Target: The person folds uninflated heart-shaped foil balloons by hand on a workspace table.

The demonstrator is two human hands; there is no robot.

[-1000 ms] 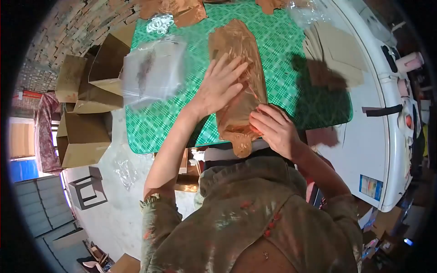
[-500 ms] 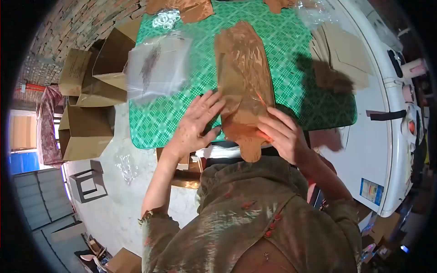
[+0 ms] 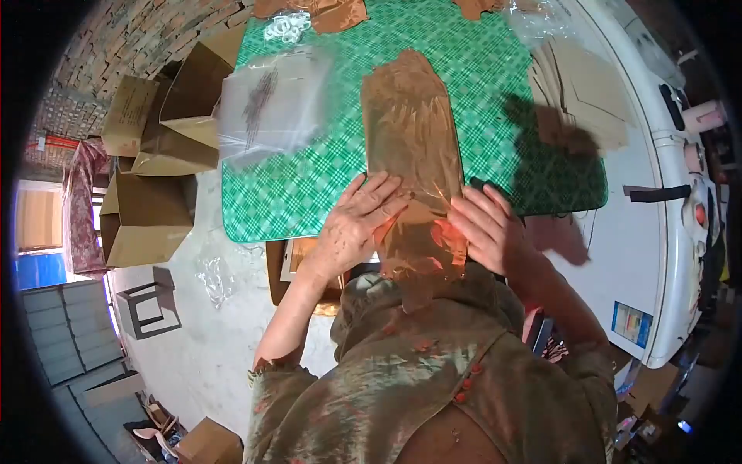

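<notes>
A long, thin, shiny brown piece (image 3: 410,139), like sheer hosiery or film, lies lengthwise over the table's front edge. Its lower end hangs toward my lap, see-through and glinting orange. My left hand (image 3: 359,220) holds its left edge, fingers laid across the top and the thumb partly hidden by the material. At the opposite edge, my right hand (image 3: 487,232) has its fingers along the side. Reddish shapes beside both hands suggest thumbs beneath the sheer layer. What lies inside the piece cannot be made out.
The green checked tabletop (image 3: 495,100) bears clear printed plastic bags (image 3: 270,104), white rings (image 3: 287,28) and more brown pieces (image 3: 340,14). Beige cards (image 3: 580,85) are stacked at the right, near a white appliance (image 3: 603,286). Open cardboard boxes (image 3: 154,213) stand left; a small dark frame (image 3: 149,309) is on the floor.
The brown piece has slid toward my body, its lower end further over my lap. My left hand has moved right onto its edge; my right hand has shifted slightly along the other side.
</notes>
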